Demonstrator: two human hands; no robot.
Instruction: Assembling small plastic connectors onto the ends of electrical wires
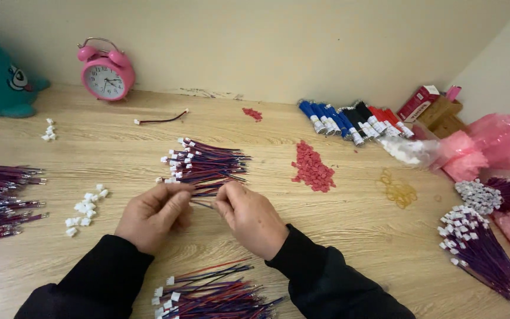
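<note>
Nearest, at the bottom centre, lies a wire bundle with white connectors. Above it, mid-frame, the left hand and right hand pinch one thin wire between their fingertips, just below a wire pile. Red connector pieces lie right of it.

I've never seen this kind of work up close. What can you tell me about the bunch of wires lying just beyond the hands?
The bunch of wires is a loose pile of thin red and blue-purple leads, each tipped at the left end with a small white plastic connector. It lies flat on the wooden table, connectors fanned leftward, bare ends pointing right. The left hand and right hand pinch strands at its near edge.
</note>
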